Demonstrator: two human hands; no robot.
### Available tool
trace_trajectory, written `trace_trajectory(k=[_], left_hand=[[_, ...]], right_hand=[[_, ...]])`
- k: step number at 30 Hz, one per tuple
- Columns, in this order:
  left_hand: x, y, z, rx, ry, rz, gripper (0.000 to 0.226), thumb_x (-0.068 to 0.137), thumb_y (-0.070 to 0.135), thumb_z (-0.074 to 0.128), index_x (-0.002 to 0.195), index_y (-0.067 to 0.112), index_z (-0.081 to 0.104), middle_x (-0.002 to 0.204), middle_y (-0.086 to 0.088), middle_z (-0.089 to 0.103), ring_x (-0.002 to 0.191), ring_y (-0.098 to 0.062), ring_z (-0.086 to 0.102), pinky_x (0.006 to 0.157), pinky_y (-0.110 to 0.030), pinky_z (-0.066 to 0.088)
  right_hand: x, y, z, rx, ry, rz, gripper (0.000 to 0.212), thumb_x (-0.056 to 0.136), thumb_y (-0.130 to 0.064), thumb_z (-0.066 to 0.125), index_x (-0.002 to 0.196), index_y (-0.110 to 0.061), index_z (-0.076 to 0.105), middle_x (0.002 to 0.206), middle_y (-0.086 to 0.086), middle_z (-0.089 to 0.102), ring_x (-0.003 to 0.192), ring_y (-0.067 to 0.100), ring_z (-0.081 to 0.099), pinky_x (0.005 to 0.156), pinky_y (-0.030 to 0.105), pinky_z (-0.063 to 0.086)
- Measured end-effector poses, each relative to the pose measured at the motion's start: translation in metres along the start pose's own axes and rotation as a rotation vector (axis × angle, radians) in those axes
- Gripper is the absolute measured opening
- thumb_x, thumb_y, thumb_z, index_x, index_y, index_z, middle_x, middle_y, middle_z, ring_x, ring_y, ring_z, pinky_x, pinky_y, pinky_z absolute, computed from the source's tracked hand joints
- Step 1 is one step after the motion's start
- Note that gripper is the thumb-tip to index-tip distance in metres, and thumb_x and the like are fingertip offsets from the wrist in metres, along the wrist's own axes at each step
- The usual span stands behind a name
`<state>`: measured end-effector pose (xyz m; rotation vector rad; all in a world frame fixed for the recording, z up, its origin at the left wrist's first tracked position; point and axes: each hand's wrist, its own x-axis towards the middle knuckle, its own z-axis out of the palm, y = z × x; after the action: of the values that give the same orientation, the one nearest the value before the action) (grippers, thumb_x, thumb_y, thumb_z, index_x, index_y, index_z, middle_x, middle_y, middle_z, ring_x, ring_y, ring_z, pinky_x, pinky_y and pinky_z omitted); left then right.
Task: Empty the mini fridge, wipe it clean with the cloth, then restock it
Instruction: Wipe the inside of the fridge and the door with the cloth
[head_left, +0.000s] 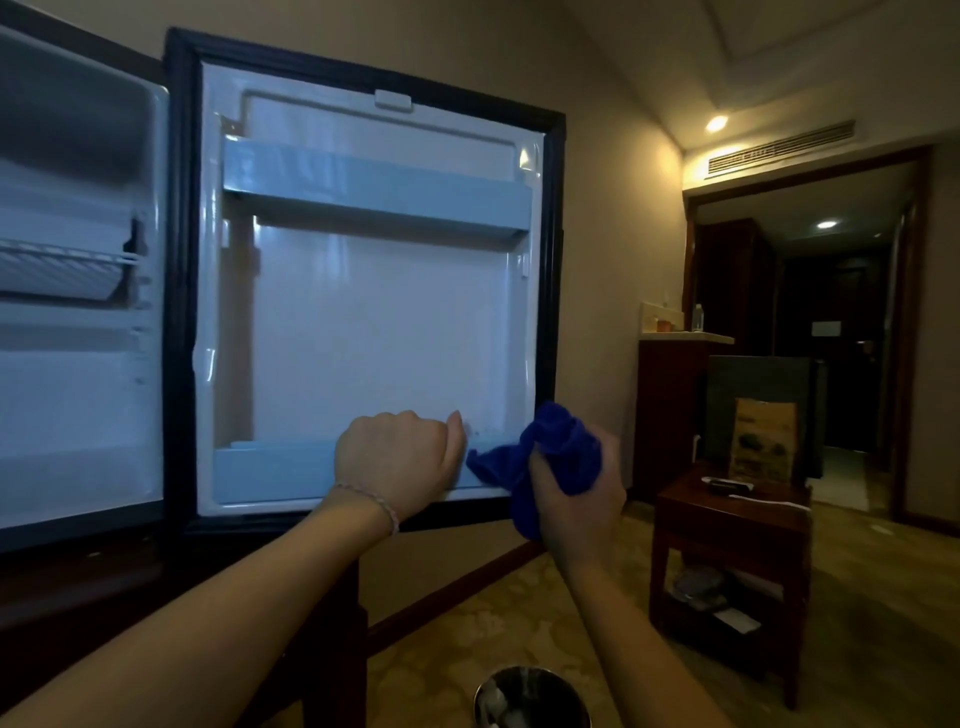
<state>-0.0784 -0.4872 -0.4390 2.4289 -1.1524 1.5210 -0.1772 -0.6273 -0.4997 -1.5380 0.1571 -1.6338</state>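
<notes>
Open fridge door (374, 332), blue cloth (550, 452) bunched in right hand (576, 499)

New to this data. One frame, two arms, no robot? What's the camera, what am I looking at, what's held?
No robot here: a person works bare-handed, and the one picture comes from a wide-angle camera on their head, looking forward and down, so the arms reach in from the bottom edge.

In front is an open mini fridge. Its door is swung wide, the white inner side facing the camera, and both door shelves look empty. A wire rack shows inside the fridge.

The right hand grips a bunched blue cloth at the door's lower right corner. The left hand, fingers curled, rests on the lower door shelf; I cannot tell whether it holds anything.

To the right stands a wooden side table; a metal bin sits on the floor.
</notes>
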Motion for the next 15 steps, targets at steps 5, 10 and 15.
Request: trace_trajectory(k=[5, 10, 15], left_hand=[[-0.003, 0.001, 0.001, -0.031, 0.004, 0.011, 0.059, 0.103, 0.040, 0.015, 0.103, 0.021, 0.070, 0.082, -0.003, 0.067, 0.058, -0.023, 0.038, 0.047, -0.028, 0.014], [-0.003, -0.006, -0.002, -0.142, -0.023, 0.090, 0.036, 0.057, 0.044, 0.091, 0.061, 0.018, 0.067, 0.040, -0.005, 0.049, 0.029, -0.021, 0.042, 0.048, -0.016, 0.006], [-0.001, -0.009, 0.015, -0.256, -0.014, 0.152, 0.038, 0.042, 0.033, 0.093, 0.075, 0.025, 0.077, 0.039, -0.001, 0.049, 0.025, -0.021, 0.044, 0.036, -0.019, 0.021]], right_hand=[[-0.007, 0.007, -0.005, -0.036, -0.027, 0.014, 0.045, 0.081, -0.015, 0.082, 0.117, -0.022, 0.056, 0.105, -0.008, 0.065, 0.093, -0.002, 0.063, 0.076, 0.008, 0.049], [0.013, -0.009, -0.004, -0.139, -0.059, -0.074, 0.040, 0.081, -0.018, 0.082, 0.107, -0.031, 0.055, 0.097, -0.011, 0.064, 0.089, -0.006, 0.063, 0.071, 0.006, 0.048], [0.101, -0.061, 0.021, -0.175, -0.014, -0.279, 0.034, 0.083, -0.014, 0.077, 0.112, -0.011, 0.059, 0.094, -0.008, 0.065, 0.087, -0.001, 0.063, 0.079, 0.003, 0.042]])
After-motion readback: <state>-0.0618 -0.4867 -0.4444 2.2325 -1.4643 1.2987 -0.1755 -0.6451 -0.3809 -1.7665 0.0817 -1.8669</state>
